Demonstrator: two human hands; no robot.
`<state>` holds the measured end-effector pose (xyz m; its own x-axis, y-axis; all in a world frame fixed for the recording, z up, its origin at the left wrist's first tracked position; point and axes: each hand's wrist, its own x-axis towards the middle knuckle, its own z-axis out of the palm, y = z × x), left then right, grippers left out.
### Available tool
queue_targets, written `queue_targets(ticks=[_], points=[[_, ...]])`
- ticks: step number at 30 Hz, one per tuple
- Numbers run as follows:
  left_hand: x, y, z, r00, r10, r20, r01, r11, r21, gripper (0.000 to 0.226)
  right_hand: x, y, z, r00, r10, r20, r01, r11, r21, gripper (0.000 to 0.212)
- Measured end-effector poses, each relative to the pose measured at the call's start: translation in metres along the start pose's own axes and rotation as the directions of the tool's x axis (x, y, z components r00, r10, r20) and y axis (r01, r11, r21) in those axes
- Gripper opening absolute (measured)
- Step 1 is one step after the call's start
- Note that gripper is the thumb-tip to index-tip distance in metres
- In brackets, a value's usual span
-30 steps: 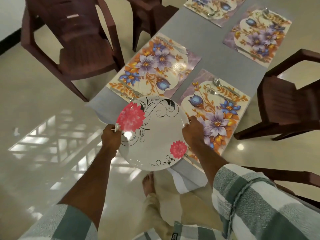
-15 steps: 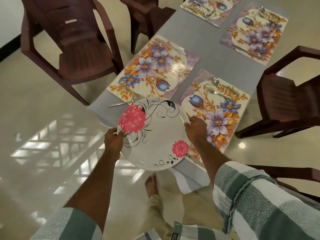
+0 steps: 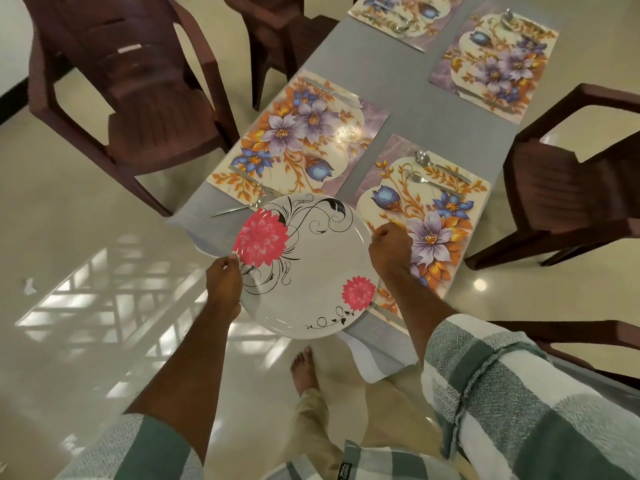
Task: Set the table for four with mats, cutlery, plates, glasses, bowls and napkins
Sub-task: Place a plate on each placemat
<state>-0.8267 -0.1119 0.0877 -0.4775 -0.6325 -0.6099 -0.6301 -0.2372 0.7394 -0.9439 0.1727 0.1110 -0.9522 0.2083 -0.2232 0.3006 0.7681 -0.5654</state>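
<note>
I hold a plate [image 3: 304,268] by its rim, left hand [image 3: 223,280] and right hand [image 3: 391,249] with fingers clamped on opposite edges, above the near end of the tabletop [image 3: 408,109]. Beyond my fingers lie four mats [image 3: 301,133] with cutlery [image 3: 438,168]. No plate is set down yet; no glasses, bowls or napkins are visible. The far mats are cut off.

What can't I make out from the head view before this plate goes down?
- Near edge of the table: hidden by the plate.
- Whether it is one plate or a stack: its underside faces away.
- Far left mat: cut off by the top edge.
- Fingertips of the left hand and right hand: under the rim.
</note>
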Motion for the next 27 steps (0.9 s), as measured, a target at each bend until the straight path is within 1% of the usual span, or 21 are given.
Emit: queue_targets(ticks=[1, 3, 4, 7, 9, 11, 14, 17, 19, 21, 22, 25, 27], points=[[0.001, -0.001, -0.001, 1.0, -0.001, 0.0, 0.001, 1.0, 0.003, 0.026, 0.0, -0.001, 0.001, 1.0, 0.008, 0.015, -0.008, 1.0, -0.001, 0.024], [0.0, 0.001, -0.002, 1.0, -0.003, 0.014, 0.003, 1.0, 0.001, 0.028, 0.0, -0.001, 0.002, 0.997, 0.045, 0.06, -0.043, 0.998, -0.041, 0.049], [-0.001, 0.001, -0.002, 1.0, -0.008, 0.018, 0.008, 1.0, 0.011, 0.028, 0.0, 0.0, 0.001, 0.995, 0.06, 0.084, -0.054, 0.996, -0.072, 0.052], [-0.004, 0.005, -0.002, 1.0, -0.017, 0.025, 0.017, 1.0, 0.022, 0.025, 0.003, 0.006, 0.003, 0.99, 0.056, 0.132, -0.04, 0.992, -0.122, 0.042], [-0.003, 0.005, -0.002, 1.0, -0.009, 0.022, 0.008, 0.999, 0.039, 0.026, 0.007, 0.007, 0.001, 0.989, 0.069, 0.131, -0.057, 0.994, -0.098, 0.038], [0.0, 0.004, -0.001, 1.0, 0.004, 0.005, -0.004, 0.998, 0.059, 0.031, 0.01, 0.009, -0.001, 0.989, 0.095, 0.112, -0.09, 0.995, -0.046, 0.034], [-0.003, 0.004, 0.002, 0.999, 0.031, -0.026, -0.027, 0.992, 0.124, 0.034, 0.013, 0.015, -0.007, 0.984, 0.168, 0.061, -0.174, 0.979, 0.104, 0.029], [-0.008, 0.006, 0.002, 0.999, 0.028, -0.033, -0.023, 0.987, 0.159, 0.027, 0.015, 0.025, -0.018, 0.974, 0.225, 0.011, -0.218, 0.933, 0.288, 0.022], [-0.008, 0.005, 0.002, 1.0, 0.02, -0.019, -0.017, 0.986, 0.165, 0.027, 0.014, 0.035, -0.031, 0.965, 0.263, -0.016, -0.239, 0.899, 0.367, 0.02], [-0.007, 0.002, 0.0, 1.0, -0.009, 0.002, 0.009, 0.99, 0.144, 0.022, 0.012, 0.053, -0.045, 0.95, 0.31, -0.04, -0.269, 0.877, 0.399, 0.021], [-0.009, 0.001, 0.001, 0.999, -0.037, 0.018, 0.035, 0.994, 0.105, 0.023, 0.013, 0.065, -0.052, 0.938, 0.342, -0.05, -0.292, 0.86, 0.419, 0.02], [-0.016, -0.006, 0.004, 0.991, -0.121, 0.06, 0.123, 0.992, -0.032, 0.031, 0.017, 0.099, -0.07, 0.901, 0.427, -0.077, -0.337, 0.802, 0.493, 0.004], [-0.025, -0.004, 0.009, 0.992, -0.102, 0.069, 0.108, 0.991, -0.082, 0.036, 0.016, 0.111, -0.083, 0.872, 0.482, -0.087, -0.367, 0.76, 0.537, 0.005]])
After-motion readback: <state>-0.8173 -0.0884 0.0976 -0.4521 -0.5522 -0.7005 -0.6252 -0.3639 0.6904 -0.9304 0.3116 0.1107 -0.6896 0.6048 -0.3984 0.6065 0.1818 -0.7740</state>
